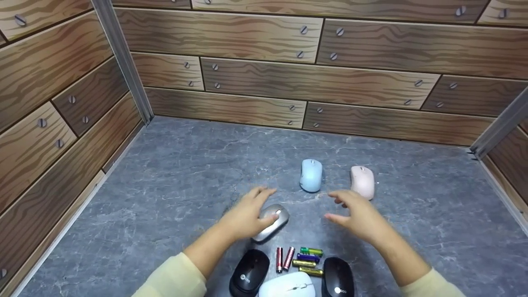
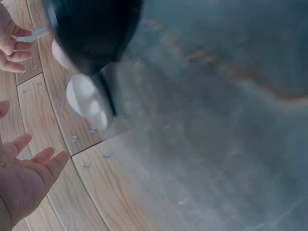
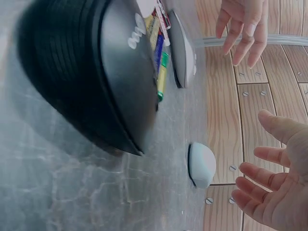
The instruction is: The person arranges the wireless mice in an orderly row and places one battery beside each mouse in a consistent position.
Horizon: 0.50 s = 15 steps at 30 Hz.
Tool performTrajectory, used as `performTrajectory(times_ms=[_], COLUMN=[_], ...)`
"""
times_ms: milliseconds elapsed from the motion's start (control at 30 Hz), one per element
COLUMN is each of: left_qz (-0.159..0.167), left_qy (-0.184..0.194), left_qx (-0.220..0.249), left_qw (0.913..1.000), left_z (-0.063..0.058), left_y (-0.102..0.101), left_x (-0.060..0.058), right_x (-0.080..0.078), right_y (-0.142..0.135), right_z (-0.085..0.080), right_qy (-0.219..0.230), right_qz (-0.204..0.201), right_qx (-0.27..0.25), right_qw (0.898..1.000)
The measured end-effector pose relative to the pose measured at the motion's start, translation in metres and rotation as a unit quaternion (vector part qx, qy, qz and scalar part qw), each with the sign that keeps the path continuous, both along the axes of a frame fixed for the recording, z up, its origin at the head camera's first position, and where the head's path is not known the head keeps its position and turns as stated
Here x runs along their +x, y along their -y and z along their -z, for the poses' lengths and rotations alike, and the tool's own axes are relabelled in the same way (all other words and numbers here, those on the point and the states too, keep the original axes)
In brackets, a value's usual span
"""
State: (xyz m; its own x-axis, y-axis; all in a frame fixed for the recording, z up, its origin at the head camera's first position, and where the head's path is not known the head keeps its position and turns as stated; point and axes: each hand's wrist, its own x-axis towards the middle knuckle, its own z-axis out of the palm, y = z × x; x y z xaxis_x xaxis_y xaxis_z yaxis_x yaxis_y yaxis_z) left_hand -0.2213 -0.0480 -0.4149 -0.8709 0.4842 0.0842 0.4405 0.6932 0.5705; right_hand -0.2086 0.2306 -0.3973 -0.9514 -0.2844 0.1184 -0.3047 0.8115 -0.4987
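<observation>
Fingers spread, my left hand (image 1: pixel 245 214) hovers over a silver computer mouse (image 1: pixel 283 215), its thumb overlapping the mouse in the head view. My right hand (image 1: pixel 359 216) is held out with loosely bent fingers, nothing in its grasp. Its fingers come near a pink mouse (image 1: pixel 364 179); a light blue mouse (image 1: pixel 312 175) lies farther off between the hands. In the right wrist view, the right hand (image 3: pixel 276 185) shows its palm and parted fingers. The left wrist view likewise has the left hand (image 2: pixel 29 178) with fingers apart.
Toward the near edge lie a black mouse (image 1: pixel 250 272), a white mouse (image 1: pixel 288 285) and another black mouse (image 1: pixel 338 276). Several batteries, among them a red one (image 1: pixel 279 260) and a blue one (image 1: pixel 308 258), sit among them. Wood-patterned walls (image 1: pixel 255 74) enclose the grey marbled tabletop (image 1: pixel 185 165).
</observation>
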Motion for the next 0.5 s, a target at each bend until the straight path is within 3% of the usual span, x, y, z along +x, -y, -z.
performTrajectory(times_ms=[233, 500], left_qz=[0.004, 0.005], left_qy=[0.000, 0.026], left_qx=[-0.031, -0.091], left_qw=[0.9995, 0.9955], left_z=[0.018, 0.033], left_y=[0.000, -0.002], left_x=[0.001, -0.003], right_x=[0.005, 0.009], right_y=[0.002, 0.004], right_z=[0.001, 0.003], right_qy=[0.004, 0.002], right_qz=[0.003, -0.005], right_qx=[-0.002, -0.002], right_qw=[1.000, 1.000])
